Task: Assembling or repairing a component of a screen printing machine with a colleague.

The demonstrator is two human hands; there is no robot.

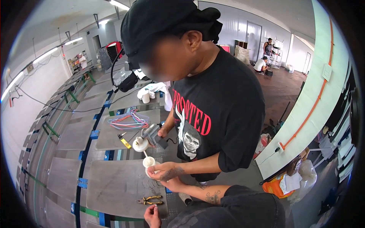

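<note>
At the lower edge, my left hand [152,217] is near the pliers, its fingers curled with a small pale bit at the tips. My right hand [175,184] reaches in below a co-worker's tattooed hand [166,171], which hides part of its fingers. That co-worker's hand is at a white cup [148,162] with pale contents. Their other hand [162,132] grips a grey gun-shaped tool [153,133], whose white round lid [140,144] has a thin tube pointing down at the cup. Yellow-black pliers [150,199] lie on the grey board [114,186].
Beyond the cup lie a yellow cutter knife [124,142] and a bunch of coloured hangers [131,119]. Farther back are white cloth [161,89] and a white bottle [145,97]. The co-worker stands close on the far right side. Rows of grey boards [64,178] run leftward.
</note>
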